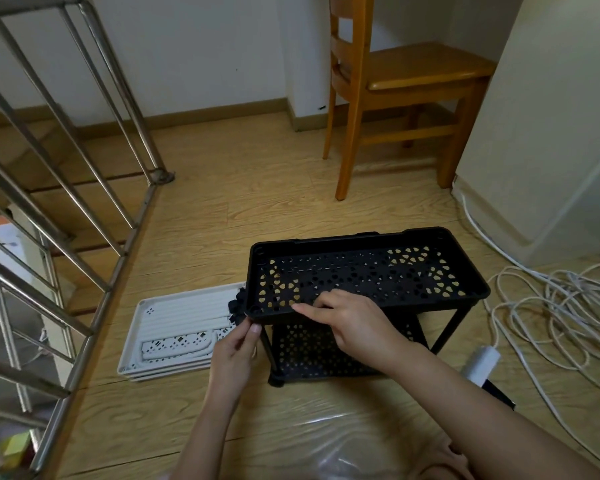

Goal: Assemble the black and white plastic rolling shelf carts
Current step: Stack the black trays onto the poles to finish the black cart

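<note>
The left hand (pixel 236 344) pinches the lower-left corner of the black top tray (pixel 378 271), centre frame. The right hand (pixel 347 323) grips its near rim, fingers curled. White trays (pixel 174 327) lie stacked just left

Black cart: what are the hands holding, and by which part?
The left hand pinches the top black tray at its near-left corner; the right hand grips its front rim.

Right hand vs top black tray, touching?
Touching. The head view shows the right hand on the top black tray, thumb along the front rim and fingers curled over it.
</note>
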### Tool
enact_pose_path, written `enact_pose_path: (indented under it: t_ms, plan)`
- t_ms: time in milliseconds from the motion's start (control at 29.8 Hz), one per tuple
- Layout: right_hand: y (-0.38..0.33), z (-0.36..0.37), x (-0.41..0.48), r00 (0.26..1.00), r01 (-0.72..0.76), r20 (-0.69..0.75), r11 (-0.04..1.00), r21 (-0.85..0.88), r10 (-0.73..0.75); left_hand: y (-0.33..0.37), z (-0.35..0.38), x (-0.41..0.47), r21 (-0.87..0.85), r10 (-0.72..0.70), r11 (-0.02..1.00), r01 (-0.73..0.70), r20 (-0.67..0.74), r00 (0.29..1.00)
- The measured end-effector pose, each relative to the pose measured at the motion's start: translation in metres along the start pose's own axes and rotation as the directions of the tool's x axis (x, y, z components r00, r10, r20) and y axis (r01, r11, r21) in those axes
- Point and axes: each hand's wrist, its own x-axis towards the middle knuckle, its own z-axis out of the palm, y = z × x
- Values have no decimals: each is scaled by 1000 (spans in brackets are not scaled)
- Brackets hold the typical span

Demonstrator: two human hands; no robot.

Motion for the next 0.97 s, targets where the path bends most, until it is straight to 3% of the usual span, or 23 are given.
enact_pose_path:
  t_ms: [202, 538, 739, 974]
  plan:
    - [5, -8, -1, 992, -46, 113, 999, -25, 48, 10, 5, -8, -61, -36, 997, 42, 101, 994]
    - [-34, 25, 12, 995, 0, -104, 998, -65, -7, 6, 15, -12, -55, -11, 998, 18, 119, 993]
    - [-35, 23, 16, 994, 2, -109, 999, -53, -8, 10, 21, -15, -98, -42, 994, 49, 64, 997]
    - [-39, 25, 14, 981, -60, -189, 997, -51, 49, 8, 21, -13, -80, -59, 995, 67, 104, 993]
